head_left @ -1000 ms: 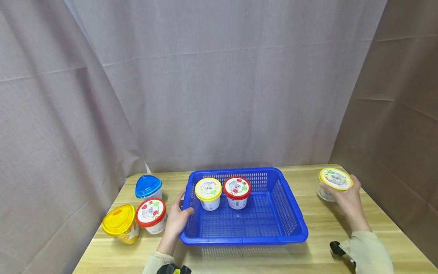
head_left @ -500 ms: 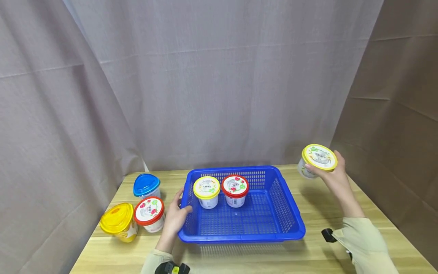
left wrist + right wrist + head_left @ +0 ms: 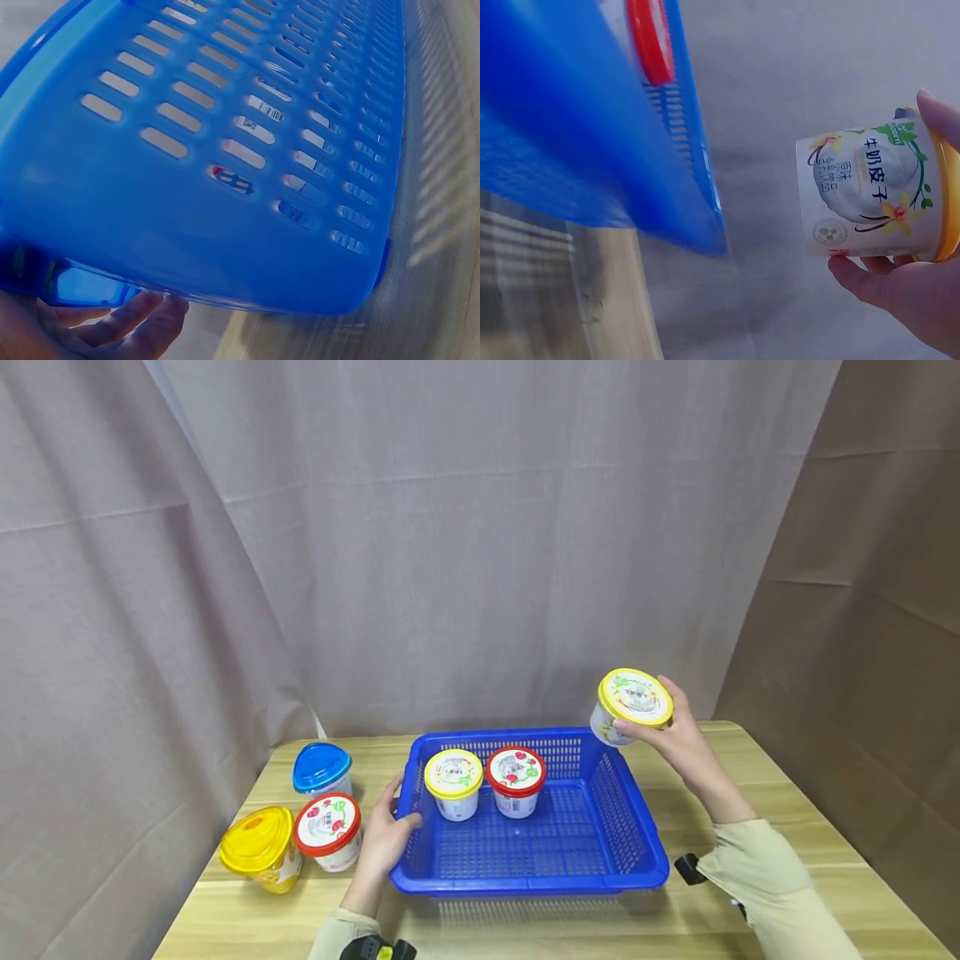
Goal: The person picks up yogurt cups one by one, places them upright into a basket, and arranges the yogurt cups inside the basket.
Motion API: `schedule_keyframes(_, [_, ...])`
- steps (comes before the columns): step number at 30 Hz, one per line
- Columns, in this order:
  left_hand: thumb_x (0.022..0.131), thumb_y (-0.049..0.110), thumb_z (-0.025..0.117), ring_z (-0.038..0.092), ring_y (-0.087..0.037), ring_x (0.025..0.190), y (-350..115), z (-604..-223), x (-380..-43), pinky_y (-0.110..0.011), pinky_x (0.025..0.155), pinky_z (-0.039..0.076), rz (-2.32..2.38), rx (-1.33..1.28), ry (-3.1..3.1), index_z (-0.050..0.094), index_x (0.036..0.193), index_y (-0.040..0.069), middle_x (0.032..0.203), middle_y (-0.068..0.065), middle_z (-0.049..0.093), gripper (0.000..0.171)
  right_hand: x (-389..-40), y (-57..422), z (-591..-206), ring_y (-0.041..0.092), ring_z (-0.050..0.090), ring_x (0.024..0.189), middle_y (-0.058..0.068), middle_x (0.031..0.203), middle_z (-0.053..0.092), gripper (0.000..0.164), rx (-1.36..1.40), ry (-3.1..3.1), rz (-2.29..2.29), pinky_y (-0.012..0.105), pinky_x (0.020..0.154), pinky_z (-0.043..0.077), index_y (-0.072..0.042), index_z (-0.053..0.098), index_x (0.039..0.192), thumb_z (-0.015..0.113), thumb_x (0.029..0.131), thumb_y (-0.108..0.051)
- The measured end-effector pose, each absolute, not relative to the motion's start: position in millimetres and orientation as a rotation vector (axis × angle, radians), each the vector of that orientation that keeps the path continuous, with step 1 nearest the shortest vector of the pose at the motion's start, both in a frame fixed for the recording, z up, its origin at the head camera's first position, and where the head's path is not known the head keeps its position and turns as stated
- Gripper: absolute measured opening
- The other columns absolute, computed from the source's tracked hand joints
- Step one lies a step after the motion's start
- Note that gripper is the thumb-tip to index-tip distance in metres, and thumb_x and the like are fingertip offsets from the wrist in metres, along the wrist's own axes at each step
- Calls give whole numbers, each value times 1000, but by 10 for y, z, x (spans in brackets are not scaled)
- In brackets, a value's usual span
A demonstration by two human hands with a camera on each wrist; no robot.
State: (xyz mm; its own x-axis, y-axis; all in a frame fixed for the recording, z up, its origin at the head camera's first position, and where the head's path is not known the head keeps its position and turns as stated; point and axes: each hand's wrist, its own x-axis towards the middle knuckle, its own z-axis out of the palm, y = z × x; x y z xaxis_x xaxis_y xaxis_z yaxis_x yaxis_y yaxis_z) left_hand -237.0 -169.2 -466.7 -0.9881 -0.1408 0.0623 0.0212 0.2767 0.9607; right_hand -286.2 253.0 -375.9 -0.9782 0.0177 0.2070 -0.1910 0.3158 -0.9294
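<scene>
My right hand [image 3: 678, 739] grips a white yogurt cup with a yellow lid [image 3: 636, 697], raised beside the basket's far right corner. Its printed side [image 3: 870, 191] faces the right wrist camera, the fingers and thumb around the lid end. My left hand [image 3: 386, 835] holds the left rim of a blue plastic basket [image 3: 525, 885], thumb over the edge; in the left wrist view its fingers [image 3: 154, 322] curl at the rim. Inside the basket a yellow-lidded cup [image 3: 454, 777] and a red-lidded cup [image 3: 516, 777] stand upright, side by side near the back left.
Left of the basket on the wooden table [image 3: 202, 927] stand a blue-lidded cup [image 3: 322, 768], another red-lidded cup [image 3: 328, 828] and a cup with a yellow domed lid [image 3: 262, 843]. A grey curtain [image 3: 480, 543] hangs behind the table and along its sides.
My right hand has lifted the yellow-lidded cup off the table's right side and carried it left to the basket's far right corner. The left hand and basket stay in place.
</scene>
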Motion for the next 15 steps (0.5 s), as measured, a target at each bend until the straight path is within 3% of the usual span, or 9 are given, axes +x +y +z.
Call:
schedule_keyframes(8, [73, -2, 64, 65, -36, 102, -1698, -4687, -2377, -44, 80, 56, -1795, 124, -2409, 39, 152, 1, 122, -30, 62, 83, -2902, 2408, -3866, 46, 22, 145, 30, 159, 17, 117, 238, -2514, 1666, 63, 116, 20, -4, -3, 161, 82, 84, -25])
schedule_keyframes(15, [72, -2, 63, 65, -35, 101, -1694, -4690, -2378, -44, 79, 56, -1795, 118, -2408, 39, 152, 0, 121, -31, 63, 84, -2944, 2372, -3955, 50, 19, 145, 31, 159, 15, 118, 309, -2635, 1537, 71, 111, 19, -3, 3, 161, 85, 80, -30])
